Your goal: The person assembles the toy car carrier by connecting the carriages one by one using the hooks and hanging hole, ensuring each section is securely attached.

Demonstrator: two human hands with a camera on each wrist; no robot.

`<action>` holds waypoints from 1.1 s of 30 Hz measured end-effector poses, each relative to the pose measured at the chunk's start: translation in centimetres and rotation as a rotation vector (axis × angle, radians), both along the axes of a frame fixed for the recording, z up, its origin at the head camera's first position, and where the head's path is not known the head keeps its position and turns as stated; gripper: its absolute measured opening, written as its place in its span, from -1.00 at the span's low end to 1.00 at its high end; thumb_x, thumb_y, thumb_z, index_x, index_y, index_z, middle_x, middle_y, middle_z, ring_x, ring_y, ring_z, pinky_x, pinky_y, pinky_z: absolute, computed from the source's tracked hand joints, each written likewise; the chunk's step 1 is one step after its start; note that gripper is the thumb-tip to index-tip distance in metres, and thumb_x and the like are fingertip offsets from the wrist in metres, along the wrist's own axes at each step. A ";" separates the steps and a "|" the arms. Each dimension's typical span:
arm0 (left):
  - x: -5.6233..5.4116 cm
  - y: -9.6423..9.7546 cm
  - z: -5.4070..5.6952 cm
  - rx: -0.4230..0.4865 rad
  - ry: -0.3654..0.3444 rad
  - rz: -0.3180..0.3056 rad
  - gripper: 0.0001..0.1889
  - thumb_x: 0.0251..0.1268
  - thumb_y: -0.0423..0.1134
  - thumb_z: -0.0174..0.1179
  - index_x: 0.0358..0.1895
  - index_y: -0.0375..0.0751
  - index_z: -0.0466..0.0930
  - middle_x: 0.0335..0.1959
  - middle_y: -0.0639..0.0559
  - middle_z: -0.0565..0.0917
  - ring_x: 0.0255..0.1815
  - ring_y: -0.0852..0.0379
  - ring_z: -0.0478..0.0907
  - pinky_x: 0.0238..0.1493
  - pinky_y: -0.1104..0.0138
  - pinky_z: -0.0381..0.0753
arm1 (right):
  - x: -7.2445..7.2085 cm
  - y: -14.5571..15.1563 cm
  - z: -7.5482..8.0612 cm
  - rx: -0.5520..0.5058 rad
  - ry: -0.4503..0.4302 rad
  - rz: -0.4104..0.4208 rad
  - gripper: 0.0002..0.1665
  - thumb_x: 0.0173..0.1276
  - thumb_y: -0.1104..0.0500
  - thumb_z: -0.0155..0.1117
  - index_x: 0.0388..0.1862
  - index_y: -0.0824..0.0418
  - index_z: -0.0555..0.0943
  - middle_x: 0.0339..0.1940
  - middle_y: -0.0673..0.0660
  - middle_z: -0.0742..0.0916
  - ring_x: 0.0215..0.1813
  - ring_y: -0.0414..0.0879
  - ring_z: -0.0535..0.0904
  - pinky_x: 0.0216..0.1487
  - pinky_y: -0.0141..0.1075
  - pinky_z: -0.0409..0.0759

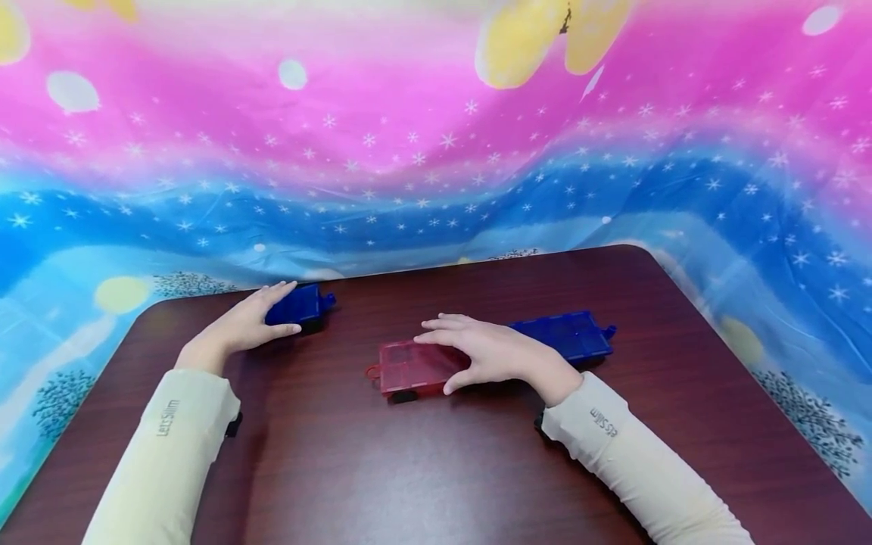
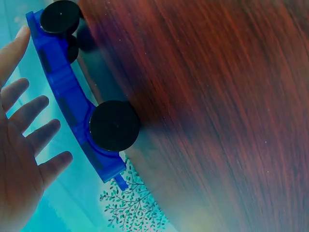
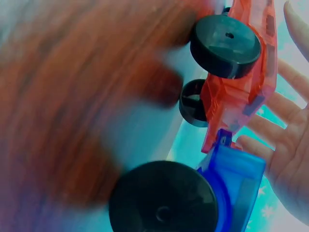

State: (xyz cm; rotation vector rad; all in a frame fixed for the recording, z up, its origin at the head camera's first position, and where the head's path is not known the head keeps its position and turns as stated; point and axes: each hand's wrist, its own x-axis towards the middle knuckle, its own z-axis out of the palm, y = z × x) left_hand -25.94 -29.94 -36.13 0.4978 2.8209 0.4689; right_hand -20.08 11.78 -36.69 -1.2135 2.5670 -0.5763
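Observation:
At the table's far left, a translucent blue toy wagon base (image 1: 304, 304) with black wheels (image 2: 115, 125) has a small hook pointing right. My left hand (image 1: 240, 324) lies over its left part, fingers extended and spread; the thumb tip is near the wagon's end in the left wrist view. A translucent red wagon base (image 1: 414, 365) stands mid-table with a red loop on its left end. Over its right part, my right hand (image 1: 493, 352) spreads its fingers, gripping nothing visibly. Another blue wagon base (image 1: 579, 337) sits behind that hand; its tab meets the red one's end (image 3: 224, 137).
The dark wood table (image 1: 381, 469) has rounded far corners. A patterned cloth (image 1: 409, 174) in pink and blue hangs behind it and along its sides. A gap of bare table separates the left blue wagon from the red one.

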 end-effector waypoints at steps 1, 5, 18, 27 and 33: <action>-0.1 0.0 -0.1 -0.002 -0.006 0.002 -0.07 0.36 0.09 0.22 0.60 -0.23 -0.07 0.59 -0.41 -0.03 0.58 -0.48 -0.18 0.46 -0.35 -0.08 | 0.0 -0.1 -0.1 0.000 -0.005 0.002 -0.05 0.20 -0.15 0.47 0.54 -0.06 0.31 0.61 0.08 0.27 0.65 0.13 0.04 0.49 0.09 0.30; -0.4 0.0 -0.4 -0.014 -0.020 0.011 -0.05 0.34 0.09 0.25 0.61 -0.22 -0.07 0.59 -0.42 -0.03 0.58 -0.48 -0.18 0.45 -0.36 -0.08 | 0.0 -0.3 -0.2 -0.008 -0.017 0.011 -0.05 0.19 -0.13 0.49 0.53 -0.06 0.32 0.61 0.08 0.29 0.64 0.14 0.06 0.50 0.10 0.30; -1.0 0.1 -0.9 -0.016 -0.037 0.014 -0.04 0.32 0.13 0.25 0.60 -0.23 -0.04 0.57 -0.45 -0.02 0.56 -0.51 -0.18 0.42 -0.40 -0.05 | 0.0 -0.7 -0.1 0.036 -0.024 0.013 -0.08 0.19 -0.06 0.52 0.51 -0.01 0.36 0.59 0.10 0.31 0.61 0.07 0.15 0.47 0.03 0.37; -0.7 0.1 -0.9 -0.055 0.018 0.008 -0.13 0.33 0.03 0.27 0.58 -0.20 0.05 0.53 -0.48 0.06 0.51 -0.51 -0.02 0.39 -0.39 0.08 | 0.1 -0.7 -0.1 0.059 -0.013 -0.003 -0.15 0.21 -0.02 0.51 0.47 -0.02 0.41 0.56 0.15 0.36 0.55 0.08 0.28 0.41 0.01 0.44; -0.5 0.0 -0.8 -0.058 0.030 -0.014 -0.13 0.30 0.04 0.30 0.56 -0.22 0.10 0.50 -0.48 0.14 0.48 -0.52 0.06 0.36 -0.38 0.15 | 0.1 -0.7 -0.2 0.067 -0.003 -0.007 -0.20 0.23 -0.04 0.48 0.45 -0.03 0.43 0.54 0.12 0.39 0.52 0.07 0.31 0.37 -0.01 0.48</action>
